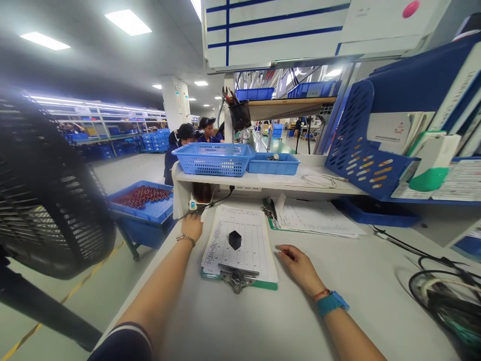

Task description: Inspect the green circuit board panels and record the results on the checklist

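A clipboard with printed forms lies on the white desk, its metal clip toward me. On the forms rests a small black block. My left hand lies on the desk beside the upper left corner of the papers, near a cable, its fingers spread and nothing seen in it. To the right of the clipboard, my right hand rests on the desk with thumb and fingers slightly curled and apart, holding nothing. Neither hand touches the black block.
A second clipboard with papers lies behind at the right. Blue baskets stand on the shelf. Coiled cables lie at the right. A black fan and a tray of red parts are at the left. People sit beyond.
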Available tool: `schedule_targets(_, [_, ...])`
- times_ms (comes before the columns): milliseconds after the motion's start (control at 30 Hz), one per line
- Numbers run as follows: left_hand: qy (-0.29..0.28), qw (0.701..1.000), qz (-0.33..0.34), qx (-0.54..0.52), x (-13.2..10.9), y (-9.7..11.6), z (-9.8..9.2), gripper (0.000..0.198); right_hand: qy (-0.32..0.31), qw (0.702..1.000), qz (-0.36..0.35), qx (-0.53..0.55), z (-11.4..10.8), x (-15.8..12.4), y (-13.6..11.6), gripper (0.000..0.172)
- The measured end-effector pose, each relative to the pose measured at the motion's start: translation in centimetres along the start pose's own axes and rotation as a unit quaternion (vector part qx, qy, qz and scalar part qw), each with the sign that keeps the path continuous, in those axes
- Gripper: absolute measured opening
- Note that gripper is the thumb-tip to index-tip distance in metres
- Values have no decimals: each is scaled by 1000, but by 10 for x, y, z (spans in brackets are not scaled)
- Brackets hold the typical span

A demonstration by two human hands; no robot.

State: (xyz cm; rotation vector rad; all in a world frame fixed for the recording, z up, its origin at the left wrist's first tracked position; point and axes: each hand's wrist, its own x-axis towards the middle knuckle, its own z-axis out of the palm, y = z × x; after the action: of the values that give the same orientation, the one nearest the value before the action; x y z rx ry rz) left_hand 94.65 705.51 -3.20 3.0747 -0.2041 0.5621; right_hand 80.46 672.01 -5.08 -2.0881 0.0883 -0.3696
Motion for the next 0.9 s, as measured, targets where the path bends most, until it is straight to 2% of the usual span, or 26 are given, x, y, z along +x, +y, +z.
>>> schedule_targets(133, [-11, 999, 43, -16, 1, 4, 0, 28, 2, 1000, -1, -4, 0, 0, -1, 35])
schedule_targets(667, [-35, 999, -21, -26, 4, 7, 8, 32, -4, 1000, -10, -16, -1, -1, 0, 36])
schedule_targets(900, [-24, 999, -9, -39, 4, 5, 9, 31, -7, 1000, -11, -18, 0, -1, 3, 35])
